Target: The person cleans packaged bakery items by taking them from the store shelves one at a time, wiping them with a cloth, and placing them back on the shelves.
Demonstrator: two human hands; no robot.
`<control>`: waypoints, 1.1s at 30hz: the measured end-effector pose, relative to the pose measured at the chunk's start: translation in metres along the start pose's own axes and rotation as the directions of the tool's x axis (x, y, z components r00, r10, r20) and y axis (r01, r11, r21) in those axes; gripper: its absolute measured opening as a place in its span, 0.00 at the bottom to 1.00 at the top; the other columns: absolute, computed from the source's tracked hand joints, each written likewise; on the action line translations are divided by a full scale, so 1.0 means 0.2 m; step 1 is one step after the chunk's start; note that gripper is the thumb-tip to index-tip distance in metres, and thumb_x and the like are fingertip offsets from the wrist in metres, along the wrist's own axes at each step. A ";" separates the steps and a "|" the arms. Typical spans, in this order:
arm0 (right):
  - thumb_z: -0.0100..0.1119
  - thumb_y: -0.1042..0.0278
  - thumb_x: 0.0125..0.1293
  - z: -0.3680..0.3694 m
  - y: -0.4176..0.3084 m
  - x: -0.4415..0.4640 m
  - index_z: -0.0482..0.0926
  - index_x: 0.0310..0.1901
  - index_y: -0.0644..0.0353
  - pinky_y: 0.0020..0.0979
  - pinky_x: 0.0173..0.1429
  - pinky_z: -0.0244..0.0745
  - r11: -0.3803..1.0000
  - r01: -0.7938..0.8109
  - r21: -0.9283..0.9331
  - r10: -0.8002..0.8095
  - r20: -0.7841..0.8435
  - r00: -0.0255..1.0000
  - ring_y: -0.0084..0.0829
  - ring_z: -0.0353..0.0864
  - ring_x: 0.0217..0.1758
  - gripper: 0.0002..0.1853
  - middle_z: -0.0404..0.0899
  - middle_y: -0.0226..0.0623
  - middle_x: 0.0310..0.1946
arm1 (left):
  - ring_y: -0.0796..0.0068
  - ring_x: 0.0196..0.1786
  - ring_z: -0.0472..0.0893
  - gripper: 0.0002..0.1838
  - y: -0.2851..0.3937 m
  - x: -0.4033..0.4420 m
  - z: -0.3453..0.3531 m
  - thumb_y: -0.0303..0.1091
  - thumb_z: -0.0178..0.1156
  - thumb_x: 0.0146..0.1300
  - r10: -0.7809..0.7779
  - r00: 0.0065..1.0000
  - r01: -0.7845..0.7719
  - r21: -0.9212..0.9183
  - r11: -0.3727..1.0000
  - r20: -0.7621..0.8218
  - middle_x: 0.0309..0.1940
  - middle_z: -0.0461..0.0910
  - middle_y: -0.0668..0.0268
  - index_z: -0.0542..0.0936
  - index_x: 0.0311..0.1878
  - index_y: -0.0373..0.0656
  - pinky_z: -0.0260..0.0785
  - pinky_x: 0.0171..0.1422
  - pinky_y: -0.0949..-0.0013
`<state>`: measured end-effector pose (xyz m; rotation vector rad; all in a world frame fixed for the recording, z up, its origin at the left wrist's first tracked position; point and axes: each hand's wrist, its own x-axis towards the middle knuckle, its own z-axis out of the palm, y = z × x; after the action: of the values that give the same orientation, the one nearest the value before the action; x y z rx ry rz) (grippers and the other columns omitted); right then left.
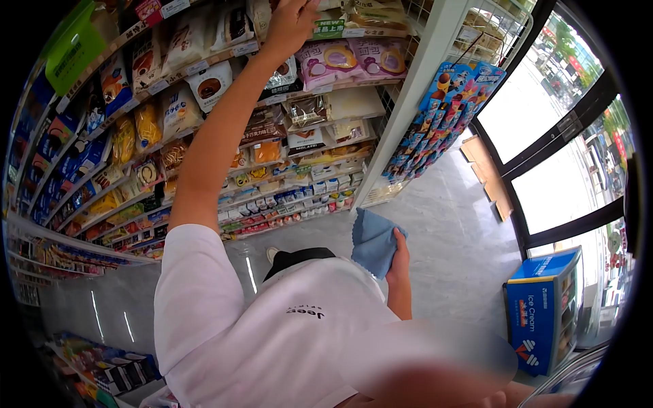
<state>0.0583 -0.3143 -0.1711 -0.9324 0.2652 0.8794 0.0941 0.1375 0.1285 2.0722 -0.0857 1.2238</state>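
My left arm stretches up across the shelves, and my left hand (289,28) is at the top edge of the view in front of an upper shelf. Most of its fingers are cut off, so I cannot see what they touch. Nearby are purple bread packs (330,62) and a green shelf sign (329,28). Down at my right side, my right hand (399,257) is closed on a blue cloth (374,239) with a zigzag edge, which hangs in front of my white T-shirt (272,326).
Shelves of packaged bread and snacks curve along the left. Blue hanging packs (442,112) cover the shelf end. Flattened cardboard (486,177) lies by the glass door (544,143). A blue ice cream freezer (534,313) stands at the lower right.
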 end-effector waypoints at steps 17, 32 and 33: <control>0.53 0.50 0.74 0.07 -0.01 0.01 0.71 0.66 0.63 0.40 0.69 0.73 0.997 0.050 0.051 -0.048 -0.050 0.998 0.41 0.78 0.63 0.28 0.77 0.43 0.61 | 0.55 0.77 0.62 0.17 0.43 -0.73 0.20 0.34 0.49 0.78 0.288 0.958 -0.287 0.032 0.957 -0.020 0.76 0.58 0.51 0.80 0.65 0.51 0.69 0.68 0.57; 0.43 0.46 0.77 0.30 -0.16 -0.04 0.75 0.64 0.59 0.41 0.61 0.79 0.959 -0.003 0.282 -0.072 0.256 0.964 0.39 0.84 0.54 0.28 0.83 0.42 0.56 | 0.45 0.67 0.75 0.23 0.65 -1.73 0.49 0.42 0.64 0.65 0.099 0.809 0.044 -0.226 0.973 0.580 0.73 0.63 0.46 0.80 0.64 0.53 0.73 0.66 0.51; 0.43 0.46 0.77 0.29 -0.15 -0.04 0.75 0.64 0.60 0.41 0.62 0.79 0.962 -0.017 0.271 -0.063 0.283 0.957 0.40 0.84 0.55 0.28 0.82 0.43 0.56 | 0.47 0.66 0.75 0.24 0.66 -1.73 0.48 0.47 0.62 0.67 0.098 0.815 0.052 -0.241 0.969 0.571 0.73 0.63 0.47 0.79 0.64 0.53 0.73 0.66 0.51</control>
<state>0.0662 -0.2808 -0.1151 -0.5415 0.1172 0.9196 -0.0763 -0.1175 -0.0995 2.1489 -0.5225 0.5121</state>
